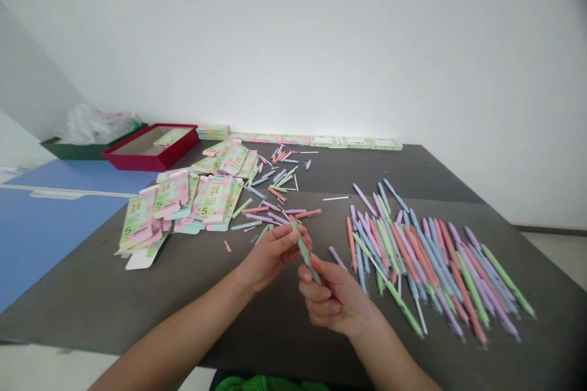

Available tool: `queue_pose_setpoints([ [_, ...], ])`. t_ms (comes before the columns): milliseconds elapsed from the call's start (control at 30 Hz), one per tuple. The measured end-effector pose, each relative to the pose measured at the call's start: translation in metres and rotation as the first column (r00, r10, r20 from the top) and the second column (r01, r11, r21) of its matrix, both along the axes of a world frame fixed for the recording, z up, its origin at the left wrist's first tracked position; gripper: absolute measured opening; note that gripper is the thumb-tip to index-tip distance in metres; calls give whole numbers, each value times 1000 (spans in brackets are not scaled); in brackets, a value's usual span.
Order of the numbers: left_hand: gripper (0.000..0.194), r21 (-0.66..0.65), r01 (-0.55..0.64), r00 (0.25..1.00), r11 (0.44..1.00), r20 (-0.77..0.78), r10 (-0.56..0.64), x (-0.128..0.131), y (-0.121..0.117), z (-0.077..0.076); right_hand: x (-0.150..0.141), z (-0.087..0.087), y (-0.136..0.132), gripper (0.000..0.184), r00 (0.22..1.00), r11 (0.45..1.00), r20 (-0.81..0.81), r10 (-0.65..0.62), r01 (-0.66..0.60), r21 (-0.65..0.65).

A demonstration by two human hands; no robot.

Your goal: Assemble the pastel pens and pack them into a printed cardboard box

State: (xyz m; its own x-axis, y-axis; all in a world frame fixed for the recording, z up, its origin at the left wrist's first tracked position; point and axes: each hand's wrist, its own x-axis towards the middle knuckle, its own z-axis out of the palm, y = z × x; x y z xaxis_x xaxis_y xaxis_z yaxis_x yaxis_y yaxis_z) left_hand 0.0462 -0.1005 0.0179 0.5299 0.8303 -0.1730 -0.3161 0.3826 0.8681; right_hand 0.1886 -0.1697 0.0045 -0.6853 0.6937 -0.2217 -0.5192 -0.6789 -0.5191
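Both my hands grip one green pen (304,252) over the near middle of the dark grey table (192,293). My left hand (271,255) pinches the pen's upper end with fingers and thumb. My right hand (334,300) is curled round the pen's lower end. Just right of my hands lies a wide spread of pastel pens (426,259) in green, blue, pink and purple. Beyond my left hand lie several loose pen parts and caps (273,195).
A pile of flat pastel packaging cards (183,201) lies at the left. A red tray (149,146) and a green box holding a plastic bag (87,134) stand at the back left. Small boxes (321,141) line the wall. A blue surface (50,214) adjoins the table's left.
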Motion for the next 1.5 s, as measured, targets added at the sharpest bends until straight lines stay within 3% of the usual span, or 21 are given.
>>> queue_pose_setpoints([
  [100,23,50,-111,991,993,-65,115,4,1,-8,-4,-3,3,26,922,960,280,-268,231,160],
  [200,23,164,-179,960,970,-188,209,5,5,-12,-11,-9,9,20,508,792,608,-610,351,500],
  [267,24,219,-182,948,959,-218,230,3,6,-12,-12,-10,12,15,343,743,659,-669,294,601],
  [333,24,234,-180,953,956,-198,228,0,4,-11,-10,-9,11,17,469,789,637,-612,301,536],
  [400,24,196,-158,973,968,-138,187,-3,2,-8,-6,-5,7,22,756,895,491,-433,295,335],
  [467,24,151,-116,988,982,-82,129,-5,0,-6,-3,-3,4,26,937,970,265,-229,194,149],
  [567,23,154,-91,990,984,-97,107,-5,-1,-5,-4,-5,4,27,926,963,285,-248,205,172],
  [600,23,169,-106,982,980,-137,130,-5,-1,-6,-6,-7,5,27,844,930,408,-348,256,265],
  [667,23,198,-155,954,968,-224,199,-2,-2,-8,-11,-11,7,23,514,811,635,-577,270,518],
  [733,25,219,-193,933,956,-261,248,0,-2,-10,-15,-13,9,18,157,688,670,-725,177,703],
  [767,26,224,-200,934,954,-252,255,1,-3,-10,-15,-14,10,17,67,651,649,-757,152,744],
  [833,26,222,-185,949,957,-212,233,1,-5,-10,-13,-13,9,21,155,670,653,-742,221,709],
  [933,24,142,-114,984,983,-117,131,-1,-7,-7,-5,-9,5,31,759,917,526,-384,247,312],
  [1000,23,84,-52,997,995,-48,56,-3,-9,-5,0,-7,3,31,962,991,248,-117,97,91],
  [1067,22,72,-44,999,996,-26,45,-3,-9,-4,1,-7,2,29,987,996,136,-81,75,44],
  [1133,22,91,-86,994,992,-63,92,-1,-8,-6,-3,-8,4,28,935,968,261,-242,215,129],
  [1233,24,113,-162,972,980,-150,178,2,-7,-13,-9,-13,7,26,605,833,578,-548,333,441],
  [1300,25,132,-199,957,971,-187,221,4,-6,-17,-11,-15,8,24,316,740,669,-673,268,617],
  [1367,25,154,-229,949,961,-186,255,4,-6,-18,-8,-15,8,14,166,689,669,-724,208,694],
  [1433,23,155,-229,957,961,-147,252,3,-7,-17,-5,-12,6,22,296,733,672,-679,242,635],
  [1500,23,135,-187,975,973,-96,201,2,-8,-14,-2,-9,4,31,639,871,600,-481,274,407],
])
